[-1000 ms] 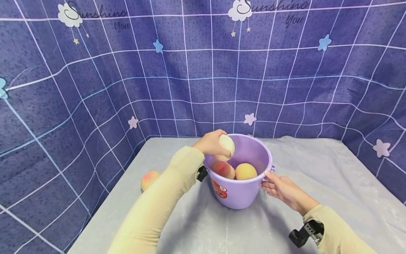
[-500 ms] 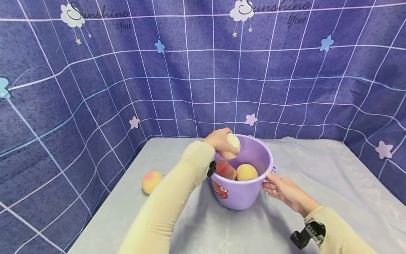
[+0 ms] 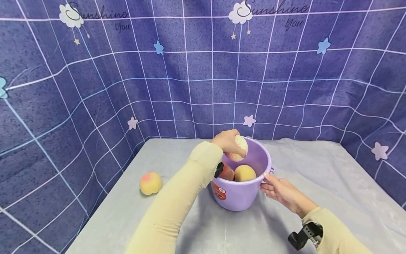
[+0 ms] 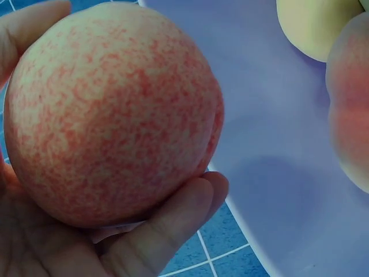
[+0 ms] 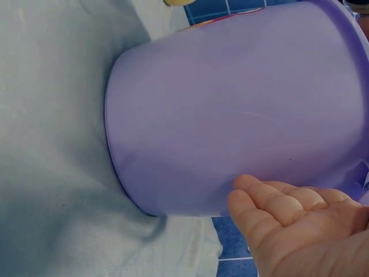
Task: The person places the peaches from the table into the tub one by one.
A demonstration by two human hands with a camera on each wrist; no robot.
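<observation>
My left hand (image 3: pixel 229 141) grips a pale peach (image 4: pixel 118 115) speckled with red, held over the opening of a purple bucket (image 3: pixel 236 195). Thumb and fingers curve around the fruit from both sides in the left wrist view. Inside the bucket lie a yellow peach (image 3: pixel 245 173) and a reddish peach (image 3: pixel 227 173), the latter partly covered by my left wrist. At the bucket's right side, my right hand (image 3: pixel 282 192) holds the rim, thumb on top and fingers underneath against the outer wall. In the right wrist view those fingers (image 5: pixel 277 202) lie along the purple side.
Another peach (image 3: pixel 150 183), yellow with a pink blush, sits on the grey cloth-covered table (image 3: pixel 203 225), left of the bucket. A blue checked curtain (image 3: pixel 196 70) hangs behind the table and along its sides. The bucket bears a red sticker (image 3: pixel 219 191).
My left hand has carried the speckled peach to the right, further over the bucket's opening. The peach on the table shows fully now that the sleeve has shifted. My right hand stays at the rim.
</observation>
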